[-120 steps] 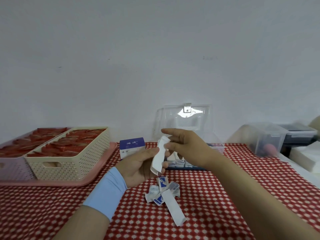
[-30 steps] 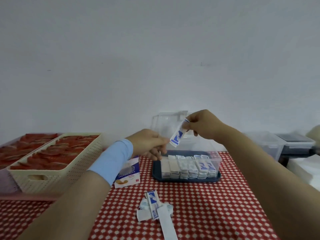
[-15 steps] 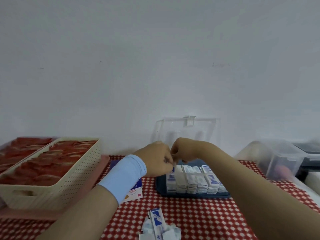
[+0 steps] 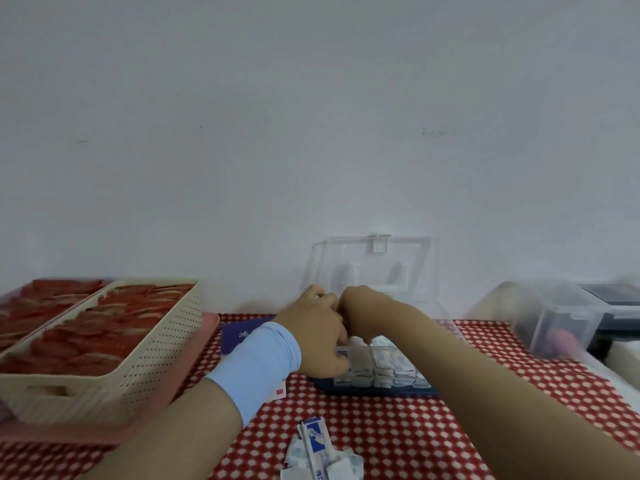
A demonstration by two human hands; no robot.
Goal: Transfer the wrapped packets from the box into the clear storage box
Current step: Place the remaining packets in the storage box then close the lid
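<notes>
**Work surface.** A table covered with a red and white checked cloth [image 4: 398, 427] fills the lower part of the frame. Behind it is a plain white wall [image 4: 311, 133].

**Clear plastic storage box [image 4: 381, 391].** It has a dark blue base and sits low in the frame, just right of centre. Its transparent hinged lid [image 4: 377, 261] stands open and upright behind it, against the wall. Rows of white paper-wrapped packets with blue print [image 4: 388, 367] stand on edge inside, side by side, and show through the front wall.

**Left hand [image 4: 313, 332].** It enters from the lower left with a light blue band [image 4: 256, 365] round the wrist. It is at the left end of the storage box, back toward the camera, fingers curled downward at the left front corner.

**Right hand [image 4: 363, 313].** It enters from the lower right with the wrist bent and the fingers pointing down into the storage box. The knuckles of the two hands touch. Most of the fingertips are hidden, so it cannot be told whether either hand pinches a packet.

**Blue and white cardboard box [image 4: 242, 336].** It lies on the cloth just left of the storage box, largely hidden behind the left wrist.

**Loose heap of packets [image 4: 318, 452].** This small pile, in the same white and blue wrapping, lies at the bottom centre edge, apart from the storage box.

**Surroundings.**
- Left of the frame: a cream perforated plastic basket [image 4: 156, 358] filled with flat red items [image 4: 114, 323] rests on a pink tray [image 4: 207, 330].
- Right of the frame: a translucent plastic bin [image 4: 554, 317] stands on the table, blurred
</notes>
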